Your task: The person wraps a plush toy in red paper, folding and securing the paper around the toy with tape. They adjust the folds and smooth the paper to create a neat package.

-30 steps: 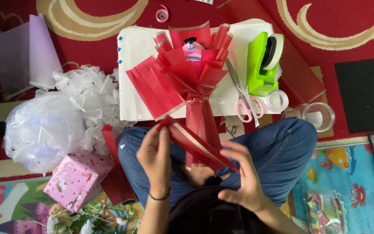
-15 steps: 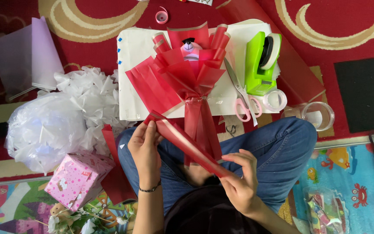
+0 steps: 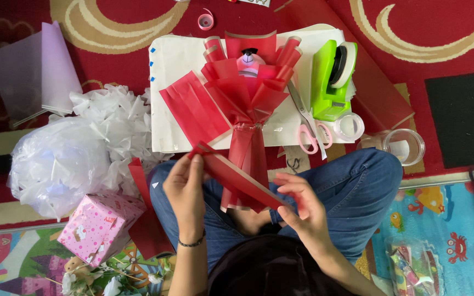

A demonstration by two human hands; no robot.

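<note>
My left hand (image 3: 185, 189) pinches one end of a folded strip of red paper (image 3: 237, 175), and my right hand (image 3: 303, 211) grips its other end. The strip runs slantwise over my lap. Just beyond it lies a red paper bouquet (image 3: 248, 104) with a small pink toy (image 3: 249, 61) in its middle, its stem pointing toward me. The bouquet rests on a white board (image 3: 174, 82).
Pink-handled scissors (image 3: 308, 123), a green tape dispenser (image 3: 333, 77) and clear tape rolls (image 3: 349, 126) lie at the right of the board. At left are a white plastic bag (image 3: 56, 164), crumpled white paper (image 3: 116, 109) and a pink gift box (image 3: 100, 225). A red carpet (image 3: 111, 22) lies underneath.
Both hands have shifted along the red strip, the left hand rising toward the bouquet stem and the right moving outward, so the strip is stretched longer between them.
</note>
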